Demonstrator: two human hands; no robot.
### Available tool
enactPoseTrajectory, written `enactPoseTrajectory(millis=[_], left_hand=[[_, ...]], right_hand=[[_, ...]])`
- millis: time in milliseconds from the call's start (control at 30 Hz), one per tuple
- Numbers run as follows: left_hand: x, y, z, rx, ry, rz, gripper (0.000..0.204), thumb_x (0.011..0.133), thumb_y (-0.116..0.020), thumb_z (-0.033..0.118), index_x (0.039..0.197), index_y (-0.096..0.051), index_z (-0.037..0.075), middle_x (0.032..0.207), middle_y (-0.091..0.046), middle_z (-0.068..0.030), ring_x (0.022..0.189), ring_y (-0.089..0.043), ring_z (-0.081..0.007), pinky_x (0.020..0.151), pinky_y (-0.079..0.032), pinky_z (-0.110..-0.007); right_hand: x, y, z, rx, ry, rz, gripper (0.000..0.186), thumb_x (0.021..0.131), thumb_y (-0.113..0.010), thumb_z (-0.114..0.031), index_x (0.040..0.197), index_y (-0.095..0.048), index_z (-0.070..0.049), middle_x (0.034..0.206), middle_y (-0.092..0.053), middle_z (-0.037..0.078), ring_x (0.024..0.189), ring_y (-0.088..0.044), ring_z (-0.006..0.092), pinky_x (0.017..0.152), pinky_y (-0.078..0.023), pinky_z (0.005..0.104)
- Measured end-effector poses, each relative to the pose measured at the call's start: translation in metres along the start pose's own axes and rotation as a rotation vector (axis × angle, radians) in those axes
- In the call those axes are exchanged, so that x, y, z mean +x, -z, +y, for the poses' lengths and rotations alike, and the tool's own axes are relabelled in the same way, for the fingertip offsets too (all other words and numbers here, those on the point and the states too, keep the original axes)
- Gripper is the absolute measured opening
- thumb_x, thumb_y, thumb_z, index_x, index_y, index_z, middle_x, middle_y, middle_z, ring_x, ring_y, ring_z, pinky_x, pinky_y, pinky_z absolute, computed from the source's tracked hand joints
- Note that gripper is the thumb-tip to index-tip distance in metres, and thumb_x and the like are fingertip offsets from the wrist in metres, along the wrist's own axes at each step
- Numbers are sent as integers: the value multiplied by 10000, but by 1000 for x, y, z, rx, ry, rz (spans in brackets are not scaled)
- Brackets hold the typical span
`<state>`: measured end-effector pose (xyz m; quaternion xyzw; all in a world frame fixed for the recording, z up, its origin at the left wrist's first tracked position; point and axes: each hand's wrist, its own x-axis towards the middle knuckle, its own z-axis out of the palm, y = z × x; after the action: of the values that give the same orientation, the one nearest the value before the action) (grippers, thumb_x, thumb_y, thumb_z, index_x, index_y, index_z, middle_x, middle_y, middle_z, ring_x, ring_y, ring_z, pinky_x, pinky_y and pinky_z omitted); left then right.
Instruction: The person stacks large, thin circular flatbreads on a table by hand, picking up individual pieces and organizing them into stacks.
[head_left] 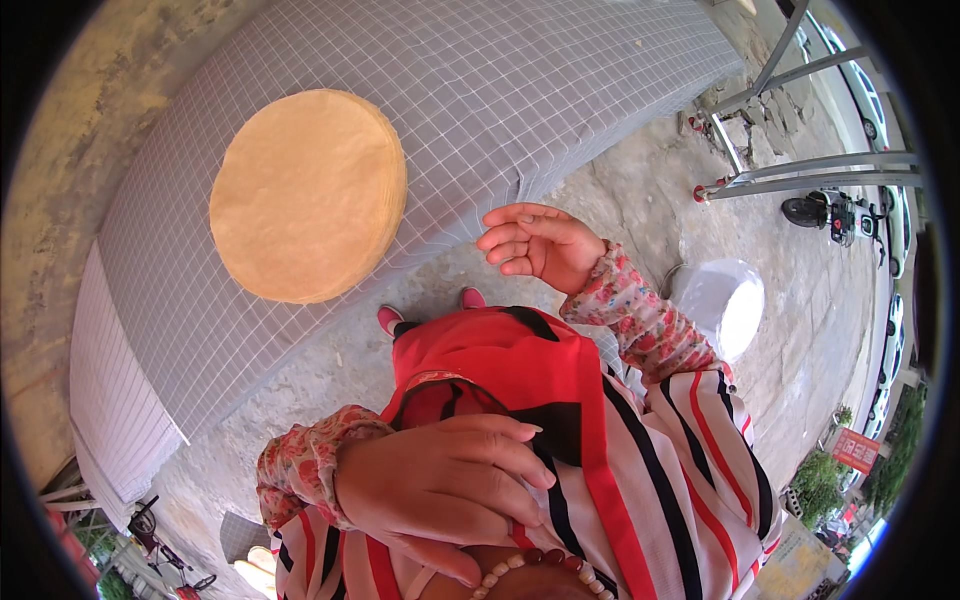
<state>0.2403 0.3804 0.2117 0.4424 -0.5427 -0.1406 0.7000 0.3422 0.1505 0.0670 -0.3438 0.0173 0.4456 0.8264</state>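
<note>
My left hand (440, 485) is held flat before my chest, its back turned up and its fingers stretched out. Nothing shows in it. Near the table's edge my right hand (545, 245) hangs in the air, fingers loosely bent and somewhat apart, with nothing visible in them. A stack of thin, round, tan flatbreads (305, 195) lies on the grey checked tablecloth (480, 90), to the left of my right hand and apart from it. Floral oversleeves cover both forearms. A red apron (480, 345) hangs over my striped top.
On the concrete floor to the right stands a rounded, whitish, shiny container (718, 305). Metal frame legs on red casters (735, 180) are at the upper right, with a parked scooter (835, 215) and cars beyond. A bicycle (160, 545) is at the lower left.
</note>
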Motion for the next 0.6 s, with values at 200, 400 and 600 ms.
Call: enactPoseTrajectory(millis=[200, 400, 600], left_hand=[[12, -11, 4, -106, -84, 24, 165, 870, -606, 177, 859, -532, 30, 1130, -551, -163, 1087, -490, -402, 941, -331, -600], [9, -21, 7, -29, -50, 43, 327, 872, -612, 297, 1089, -611, 52, 1321, -461, -231, 1246, -358, -475, 958, -288, -601], [15, -36, -4, -40, -165, 51, 447, 890, -552, 411, 1110, -607, 25, 1317, -456, -244, 1255, -331, -485, 956, -278, -599]], right_hand=[[1, -7, 1, 26, -25, 25, 322, 966, -429, -185, 1214, -510, 4, 1092, -631, 156, 956, -639, 222, 814, -532, 329], [5, -12, 4, -6, -39, 54, 318, 963, -438, -192, 1209, -515, -5, 1082, -634, 143, 956, -633, 213, 814, -525, 326], [9, -17, 8, -22, -65, 55, 307, 955, -452, -191, 1197, -524, -17, 1075, -638, 131, 950, -633, 204, 809, -521, 323]])
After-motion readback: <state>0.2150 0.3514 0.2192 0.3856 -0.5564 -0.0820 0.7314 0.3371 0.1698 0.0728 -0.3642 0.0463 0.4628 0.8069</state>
